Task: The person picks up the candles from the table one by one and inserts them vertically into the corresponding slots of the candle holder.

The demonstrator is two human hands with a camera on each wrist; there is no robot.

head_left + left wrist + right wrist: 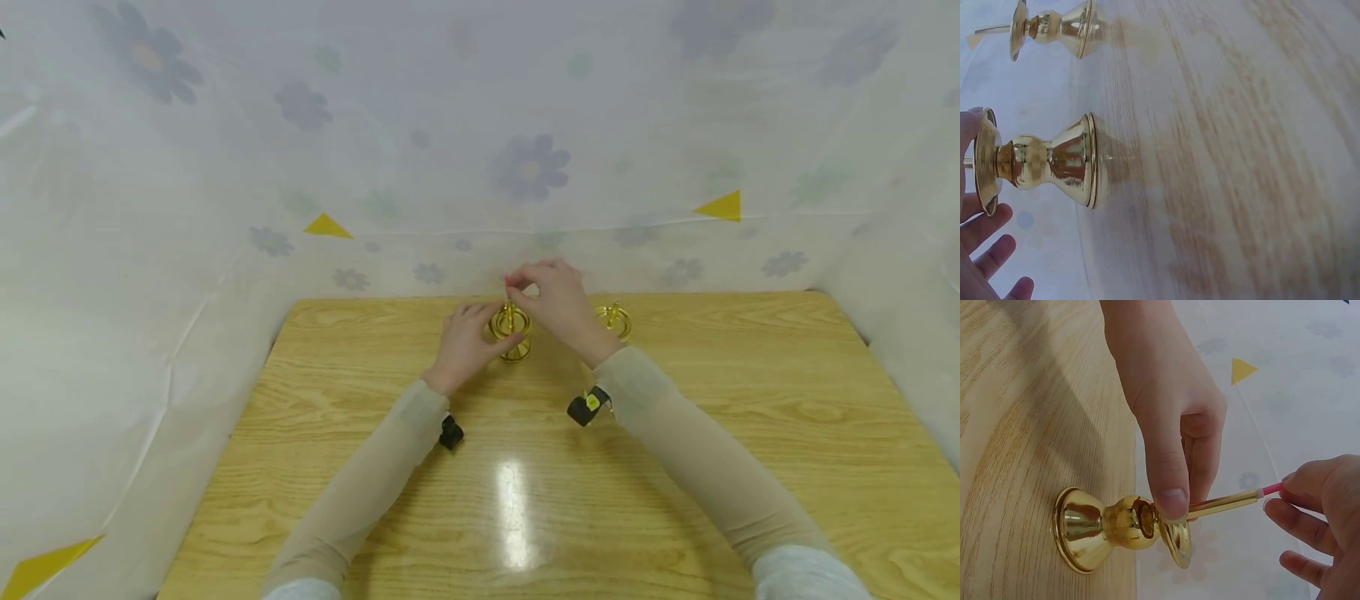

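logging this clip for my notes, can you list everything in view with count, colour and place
candlestick holders: 2, gold, far middle of the table; one between the hands, one to its right
candle: 1, gold with a pink tip, standing in the held holder
table: 1, light wood, centre
backdrop sheet: 1, white with flowers and yellow triangles, behind and at the sides
wrist cameras: 2, black, on the wrists
left hand: grips the holder
right hand: pinches the candle tip

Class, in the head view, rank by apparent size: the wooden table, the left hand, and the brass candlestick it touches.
1. Wooden table
2. Left hand
3. Brass candlestick, partly hidden by both hands, so somewhat unsure.
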